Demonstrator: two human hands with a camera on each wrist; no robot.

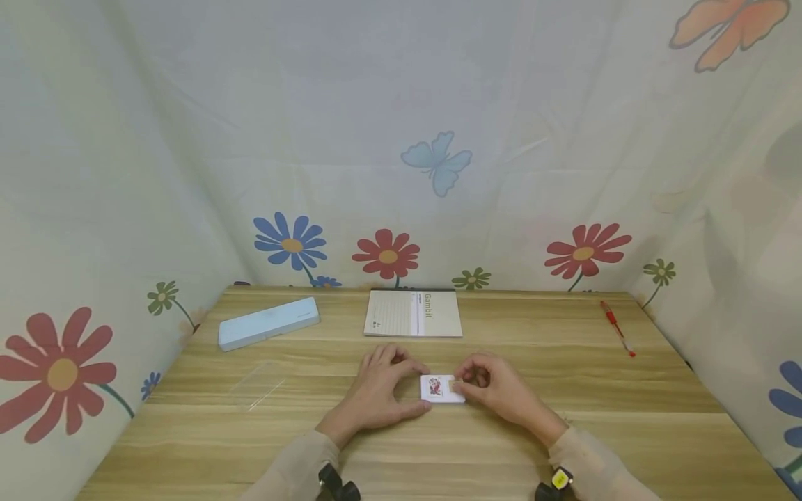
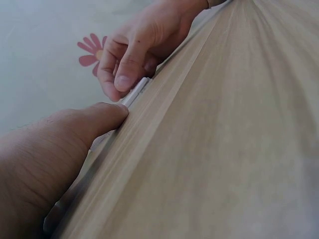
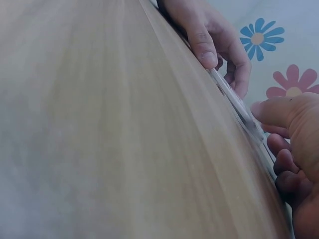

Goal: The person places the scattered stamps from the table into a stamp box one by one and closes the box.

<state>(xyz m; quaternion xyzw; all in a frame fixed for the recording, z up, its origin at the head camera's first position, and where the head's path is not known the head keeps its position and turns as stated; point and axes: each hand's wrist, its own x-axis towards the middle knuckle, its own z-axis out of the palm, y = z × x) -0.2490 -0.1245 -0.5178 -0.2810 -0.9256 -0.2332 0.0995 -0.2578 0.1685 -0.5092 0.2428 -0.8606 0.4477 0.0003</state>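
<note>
Left hand: we list the left hand (image 1: 379, 390) with its palm side down and its wrist toward the near edge of the table (image 1: 633, 417); thumb and forefinger arch apart, the other fingers bunched beyond the forefinger.
Left grasp: we find the card (image 1: 446, 394) held by its left end, thumb at the near corner, forefinger at the far one.
Right hand: we record the right hand (image 1: 498, 390) as reaching in from the right, thumb extended, fingers curled inward.
Right grasp: thumb and forefinger pinch a small tan piece (image 1: 452, 385) at the card's right end.
Card, position: flat on the table, about midway between left and right edges, between the two hands.
Card, axis: we note its long sides run left to right, parallel to the table's far edge; a red printed picture (image 1: 435, 386) marks the left half.
Notepad (image 1: 401, 316): mid far edge, dark bound side along that edge.
Blue case (image 1: 269, 324): near the far left corner, slanted, its right end nearer the far edge.
Clear sheet (image 1: 258, 386): toward the left edge, nearer us than the case.
Red pen (image 1: 617, 328): near the far right corner, roughly along the right edge.
</note>
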